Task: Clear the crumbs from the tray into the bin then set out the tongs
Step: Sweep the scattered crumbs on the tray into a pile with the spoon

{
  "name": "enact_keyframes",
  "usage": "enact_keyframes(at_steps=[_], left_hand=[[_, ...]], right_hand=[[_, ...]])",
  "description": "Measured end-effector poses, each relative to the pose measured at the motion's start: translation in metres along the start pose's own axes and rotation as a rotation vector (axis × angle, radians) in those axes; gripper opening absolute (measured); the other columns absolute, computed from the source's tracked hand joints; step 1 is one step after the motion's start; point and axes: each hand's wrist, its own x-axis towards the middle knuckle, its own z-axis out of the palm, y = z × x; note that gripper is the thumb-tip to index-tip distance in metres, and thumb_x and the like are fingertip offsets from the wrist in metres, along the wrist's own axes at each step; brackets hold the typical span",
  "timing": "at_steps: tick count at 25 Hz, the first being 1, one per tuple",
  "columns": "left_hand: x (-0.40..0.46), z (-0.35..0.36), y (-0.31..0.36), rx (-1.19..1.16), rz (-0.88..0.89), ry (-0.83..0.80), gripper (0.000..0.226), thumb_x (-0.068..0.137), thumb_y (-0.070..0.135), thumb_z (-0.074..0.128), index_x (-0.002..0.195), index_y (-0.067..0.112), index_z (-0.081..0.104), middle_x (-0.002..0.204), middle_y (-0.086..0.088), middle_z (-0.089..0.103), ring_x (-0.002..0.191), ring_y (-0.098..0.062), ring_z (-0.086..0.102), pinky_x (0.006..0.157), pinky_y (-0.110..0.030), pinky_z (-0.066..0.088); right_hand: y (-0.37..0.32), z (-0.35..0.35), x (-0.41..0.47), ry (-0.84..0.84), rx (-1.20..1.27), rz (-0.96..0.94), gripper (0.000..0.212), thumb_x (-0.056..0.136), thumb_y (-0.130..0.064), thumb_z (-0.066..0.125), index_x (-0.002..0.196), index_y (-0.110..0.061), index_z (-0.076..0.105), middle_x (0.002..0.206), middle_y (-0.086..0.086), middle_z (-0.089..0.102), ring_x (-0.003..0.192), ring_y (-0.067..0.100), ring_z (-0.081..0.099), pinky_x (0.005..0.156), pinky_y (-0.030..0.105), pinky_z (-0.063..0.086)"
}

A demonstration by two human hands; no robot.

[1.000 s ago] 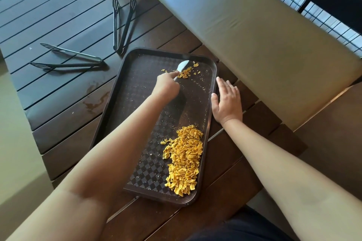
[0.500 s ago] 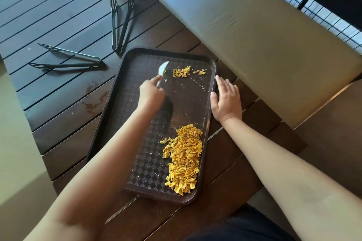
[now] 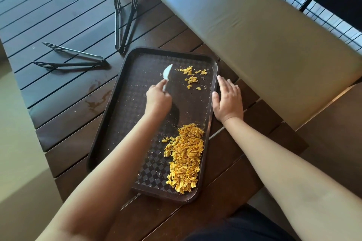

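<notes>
A dark brown tray [image 3: 117, 115] lies on the slatted wooden table. A big heap of orange crumbs [image 3: 184, 157] sits at its near right side, and a small scatter of crumbs [image 3: 191, 76] lies at the far right corner. My left hand [image 3: 157, 100] grips a small white spatula [image 3: 167, 73], its blade resting on the tray just left of the small scatter. My right hand [image 3: 228, 100] lies flat against the tray's right rim, fingers straight. Two black tongs lie on the table beyond the tray, one pair [image 3: 125, 23] at the far edge, the other [image 3: 70, 57] to the left.
A padded beige bench [image 3: 254, 41] runs along the table's right side, with a wire fence [image 3: 333, 11] behind it. A stain [image 3: 96, 96] marks the table left of the tray. No bin is in view.
My left hand drew the spatula leftward off the small crumb scatter, then brought it back closer beside it. Several crumbs have spread a little nearer. The right hand stays at the rim.
</notes>
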Motion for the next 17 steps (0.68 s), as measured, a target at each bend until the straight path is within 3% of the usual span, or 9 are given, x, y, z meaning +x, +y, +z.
enact_keyframes(at_steps=[3, 8, 10, 13, 14, 17], left_hand=[[0.006, -0.004, -0.001, 0.029, -0.088, 0.018, 0.052, 0.092, 0.000, 0.037, 0.141, 0.015, 0.042, 0.134, -0.012, 0.046, 0.105, -0.024, 0.056, 0.086, -0.029, 0.050], [-0.004, 0.018, 0.011, 0.068, 0.044, -0.194, 0.052, 0.090, 0.000, 0.037, 0.138, 0.019, 0.047, 0.136, -0.009, 0.050, 0.103, -0.027, 0.061, 0.069, -0.024, 0.048], [0.001, 0.017, 0.015, 0.034, 0.022, -0.150, 0.052, 0.090, 0.001, 0.036, 0.137, 0.019, 0.048, 0.135, -0.009, 0.051, 0.100, -0.031, 0.062, 0.066, -0.027, 0.051], [0.017, 0.009, 0.018, 0.031, -0.060, -0.047, 0.054, 0.089, 0.001, 0.036, 0.139, 0.018, 0.044, 0.135, -0.013, 0.048, 0.100, -0.031, 0.061, 0.081, -0.037, 0.054], [0.018, 0.008, 0.019, 0.040, -0.070, -0.064, 0.054, 0.088, 0.001, 0.037, 0.140, 0.018, 0.044, 0.136, -0.013, 0.048, 0.097, -0.028, 0.061, 0.079, -0.036, 0.055], [0.005, 0.014, 0.028, 0.047, -0.004, -0.205, 0.051, 0.091, 0.000, 0.037, 0.138, 0.019, 0.047, 0.136, -0.011, 0.050, 0.072, -0.018, 0.060, 0.050, -0.021, 0.047]], right_hand=[[0.000, 0.000, 0.000, 0.006, 0.001, -0.003, 0.058, 0.088, -0.034, 0.033, 0.142, -0.012, 0.036, 0.145, 0.010, 0.040, 0.137, 0.026, 0.030, 0.114, 0.039, 0.013], [0.000, 0.001, 0.000, 0.012, 0.005, -0.001, 0.064, 0.086, -0.040, 0.024, 0.142, -0.011, 0.036, 0.144, 0.010, 0.042, 0.136, 0.027, 0.032, 0.114, 0.040, 0.015], [0.000, 0.001, 0.000, 0.012, 0.005, 0.000, 0.069, 0.083, -0.044, 0.019, 0.142, -0.011, 0.036, 0.144, 0.010, 0.042, 0.136, 0.027, 0.032, 0.114, 0.041, 0.015], [0.000, 0.001, 0.000, 0.011, 0.006, 0.004, 0.071, 0.082, -0.045, 0.017, 0.142, -0.012, 0.035, 0.144, 0.010, 0.042, 0.137, 0.026, 0.032, 0.114, 0.040, 0.014], [0.000, 0.001, 0.000, 0.010, 0.006, 0.004, 0.071, 0.083, -0.045, 0.017, 0.142, -0.012, 0.035, 0.144, 0.009, 0.041, 0.137, 0.026, 0.031, 0.114, 0.039, 0.014], [0.000, 0.001, 0.000, 0.007, 0.006, 0.000, 0.070, 0.083, -0.044, 0.015, 0.143, -0.012, 0.034, 0.145, 0.009, 0.041, 0.137, 0.025, 0.031, 0.114, 0.039, 0.014]])
